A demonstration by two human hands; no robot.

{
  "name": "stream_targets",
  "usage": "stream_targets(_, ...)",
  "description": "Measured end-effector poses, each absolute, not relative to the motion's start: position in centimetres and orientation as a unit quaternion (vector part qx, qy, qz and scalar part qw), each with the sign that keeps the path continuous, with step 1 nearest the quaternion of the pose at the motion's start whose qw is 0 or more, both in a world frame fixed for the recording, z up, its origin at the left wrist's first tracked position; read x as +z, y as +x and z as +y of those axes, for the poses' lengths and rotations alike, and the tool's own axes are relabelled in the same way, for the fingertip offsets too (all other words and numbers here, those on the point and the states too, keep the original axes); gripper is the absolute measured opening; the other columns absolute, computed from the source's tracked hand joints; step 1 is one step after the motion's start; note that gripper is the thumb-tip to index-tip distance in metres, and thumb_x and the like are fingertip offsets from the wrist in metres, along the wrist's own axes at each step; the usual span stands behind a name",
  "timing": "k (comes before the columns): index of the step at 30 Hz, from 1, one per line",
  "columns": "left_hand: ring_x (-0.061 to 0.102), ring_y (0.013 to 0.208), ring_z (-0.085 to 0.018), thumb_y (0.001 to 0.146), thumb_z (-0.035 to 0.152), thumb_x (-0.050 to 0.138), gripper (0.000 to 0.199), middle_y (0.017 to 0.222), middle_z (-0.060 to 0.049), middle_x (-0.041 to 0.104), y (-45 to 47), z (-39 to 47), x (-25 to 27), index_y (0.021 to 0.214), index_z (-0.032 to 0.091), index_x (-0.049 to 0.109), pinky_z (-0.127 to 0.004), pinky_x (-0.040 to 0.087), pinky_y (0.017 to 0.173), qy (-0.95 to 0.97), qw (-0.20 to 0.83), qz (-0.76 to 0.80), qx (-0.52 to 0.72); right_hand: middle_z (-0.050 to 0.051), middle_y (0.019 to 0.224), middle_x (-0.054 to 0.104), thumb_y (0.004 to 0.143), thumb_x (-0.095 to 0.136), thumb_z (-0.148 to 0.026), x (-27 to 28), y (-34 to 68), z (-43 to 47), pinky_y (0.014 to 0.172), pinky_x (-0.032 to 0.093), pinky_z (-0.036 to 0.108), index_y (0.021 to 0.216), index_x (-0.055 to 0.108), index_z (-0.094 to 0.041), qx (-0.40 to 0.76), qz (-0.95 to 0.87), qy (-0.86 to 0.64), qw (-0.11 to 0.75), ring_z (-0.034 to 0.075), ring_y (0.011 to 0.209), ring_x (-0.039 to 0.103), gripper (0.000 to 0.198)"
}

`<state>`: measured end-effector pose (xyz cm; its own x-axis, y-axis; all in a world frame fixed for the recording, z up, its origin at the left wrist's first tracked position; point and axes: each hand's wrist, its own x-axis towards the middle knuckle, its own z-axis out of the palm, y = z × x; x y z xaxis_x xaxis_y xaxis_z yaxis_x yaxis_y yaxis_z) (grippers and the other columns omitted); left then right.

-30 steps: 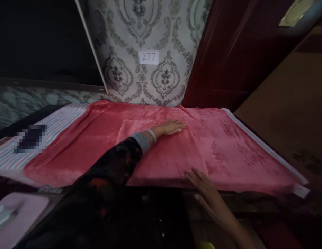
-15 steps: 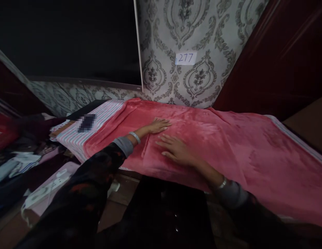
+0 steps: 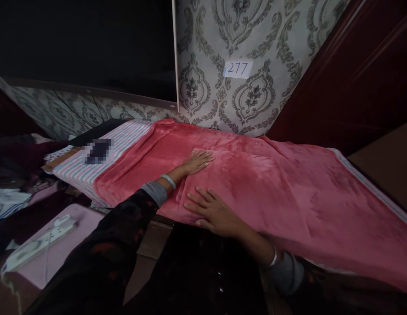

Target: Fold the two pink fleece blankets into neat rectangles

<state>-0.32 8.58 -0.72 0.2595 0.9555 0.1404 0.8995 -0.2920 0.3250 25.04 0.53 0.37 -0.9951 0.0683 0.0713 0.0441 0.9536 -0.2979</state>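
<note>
A fuzzy pink-red blanket [image 3: 256, 188] lies spread over a long low surface, with a fold edge running near its middle. My left hand [image 3: 197, 162] rests flat on it by that fold, fingers stretched out to the right. Closer to me, my right hand [image 3: 214, 213] presses on the blanket's near part with its fingers spread. Neither hand grips anything. At the left, a striped cloth [image 3: 77, 168] in white, pink and blue shows beyond the blanket's edge, and a blurred dark item [image 3: 98, 151] sits on it.
Behind the surface, a large dark screen [image 3: 85, 48] stands before a patterned wall [image 3: 206, 26] bearing a paper marked 277 [image 3: 238, 69]. At lower left, a white power strip [image 3: 41, 245] lies on a pink stool [image 3: 82, 218]. Piled clothes [image 3: 13, 197] are at far left.
My right hand has slid toward me and slightly left across the blanket. My left hand stays at nearly the same spot. The view has shifted a little.
</note>
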Motion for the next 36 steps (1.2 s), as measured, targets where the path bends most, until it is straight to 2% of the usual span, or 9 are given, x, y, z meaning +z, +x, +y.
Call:
stream_targets(4,0.017,0.156,-0.026,0.104,0.043,0.032,0.05,0.166,-0.003,0.032,-0.2,8.8,-0.4,0.152,0.034,0.044,-0.06,0.0,0.124,0.781,0.105,0.595,0.16,0.001,0.165,0.029,0.104,0.044,-0.052,1.0,26.3,-1.0,0.124,0.014,0.056,0.155,0.041,-0.034,0.202,-0.978,-0.031,0.031,0.026,0.156,0.01,0.054)
stream_targets(8,0.024,0.154,-0.024,0.103,0.045,0.032,0.056,0.165,-0.007,0.032,-0.8,7.6,0.2,0.154,0.023,0.042,-0.049,0.013,0.127,0.729,0.159,0.616,0.253,0.004,0.156,0.045,0.106,0.034,-0.053,2.1,27.4,0.1,0.121,0.03,0.049,0.155,0.041,-0.033,0.292,-0.95,-0.051,0.096,0.024,0.147,0.036,0.054)
stream_targets(12,0.05,0.138,-0.024,0.1,0.041,0.036,0.053,0.15,-0.012,0.054,-1.0,2.0,-0.6,0.142,0.015,0.056,-0.042,0.037,0.118,0.622,0.167,0.65,0.403,0.005,0.155,0.047,0.105,0.033,-0.054,3.1,26.5,4.4,0.121,0.032,0.052,0.153,0.046,-0.029,0.254,-0.939,-0.141,0.184,0.027,0.143,0.042,0.056)
stream_targets(16,0.067,0.104,-0.022,0.095,0.04,0.043,0.041,0.115,-0.01,0.074,1.0,-6.1,-2.0,0.115,0.016,0.07,-0.036,0.053,0.097,0.543,0.195,0.677,0.456,0.008,0.155,0.046,0.102,0.037,-0.054,3.6,22.3,9.7,0.122,0.03,0.053,0.152,0.047,-0.023,0.182,-0.958,-0.163,0.154,0.03,0.144,0.04,0.06)
stream_targets(20,0.064,0.091,-0.02,0.095,0.046,0.045,0.036,0.092,-0.006,0.068,4.2,-11.6,-2.6,0.091,0.02,0.07,-0.035,0.052,0.088,0.545,0.166,0.672,0.473,0.009,0.162,0.034,0.101,0.041,-0.05,3.0,17.0,12.4,0.123,0.027,0.054,0.156,0.041,-0.02,0.115,-0.969,-0.19,0.106,0.032,0.15,0.03,0.062)
stream_targets(25,0.059,0.095,-0.022,0.084,0.05,0.065,0.032,0.101,-0.007,0.058,7.3,-12.8,-3.1,0.1,0.021,0.068,-0.037,0.053,0.086,0.501,0.124,0.696,0.499,0.012,0.166,0.025,0.103,0.035,-0.046,0.5,14.3,11.5,0.118,0.023,0.065,0.157,0.038,-0.021,0.063,-0.96,-0.264,0.07,0.037,0.152,0.022,0.06)
stream_targets(30,0.056,0.092,-0.022,0.08,0.056,0.069,0.037,0.099,-0.006,0.055,8.3,-12.4,-3.4,0.094,0.022,0.067,-0.036,0.052,0.083,0.48,0.184,0.676,0.528,0.011,0.166,0.026,0.104,0.033,-0.046,-0.9,14.8,10.7,0.119,0.021,0.063,0.157,0.038,-0.022,0.046,-0.956,-0.27,0.103,0.034,0.152,0.022,0.058)
stream_targets(33,0.054,0.083,-0.02,0.081,0.059,0.067,0.037,0.085,-0.003,0.054,8.7,-12.7,-3.7,0.078,0.022,0.064,-0.033,0.049,0.076,0.456,0.201,0.674,0.545,0.011,0.165,0.027,0.104,0.033,-0.046,-0.8,14.9,10.8,0.119,0.021,0.063,0.157,0.038,-0.023,0.048,-0.957,-0.267,0.108,0.034,0.152,0.022,0.058)
stream_targets(36,0.046,0.064,-0.015,0.079,0.061,0.067,0.044,0.066,0.002,0.046,9.0,-13.1,-4.1,0.065,0.022,0.054,-0.028,0.04,0.06,0.42,0.235,0.701,0.526,0.011,0.166,0.025,0.104,0.034,-0.045,-0.7,14.8,10.7,0.12,0.02,0.061,0.157,0.039,-0.022,0.048,-0.956,-0.27,0.104,0.033,0.152,0.021,0.058)
